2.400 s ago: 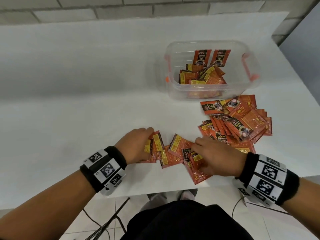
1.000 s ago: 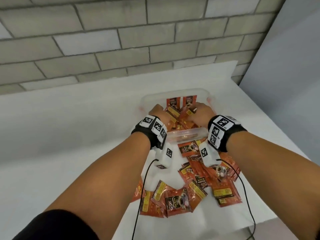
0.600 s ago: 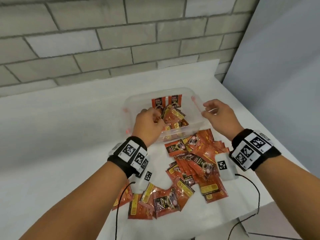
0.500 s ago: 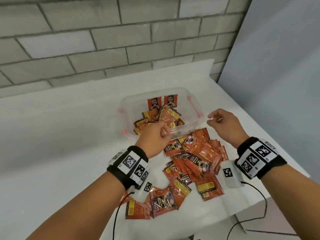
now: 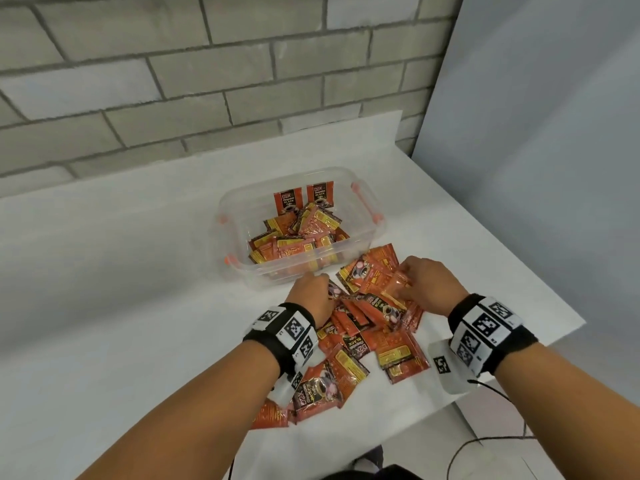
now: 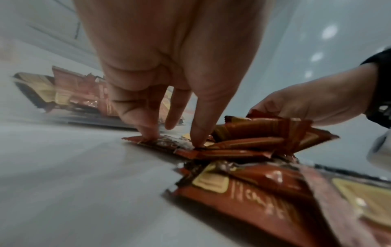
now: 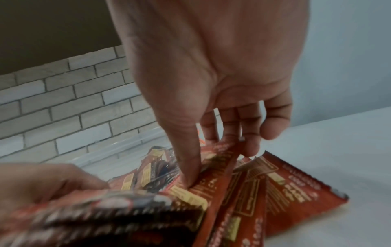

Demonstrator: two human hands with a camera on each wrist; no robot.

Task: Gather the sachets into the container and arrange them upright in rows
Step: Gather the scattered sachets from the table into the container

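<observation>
A clear plastic container (image 5: pixel 229 237) stands on the white table and holds a loose heap of orange sachets (image 5: pixel 294 237), with two sachets upright (image 5: pixel 304 199) against its far wall. A pile of sachets (image 5: pixel 375 327) lies on the table just in front of it. My left hand (image 5: pixel 323 289) is at the pile's left edge, where its straight thumb and fingertips (image 6: pixel 148 134) press down on a flat sachet (image 6: pixel 165 143). My right hand (image 5: pixel 403 284) is on the pile's far right part and pinches a few tilted sachets (image 7: pixel 224 160) between thumb and fingers.
More sachets (image 5: pixel 311 393) lie under my left forearm near the table's front edge (image 5: pixel 398 420). A brick wall (image 5: pixel 207 81) runs behind the table and a grey panel (image 5: pixel 536 133) stands to the right. The table's right edge is close to my right wrist.
Both hands have come back from the container to the pile on the table. The left hand has let its sachets go inside the container; the right now pinches sachets from the pile.
</observation>
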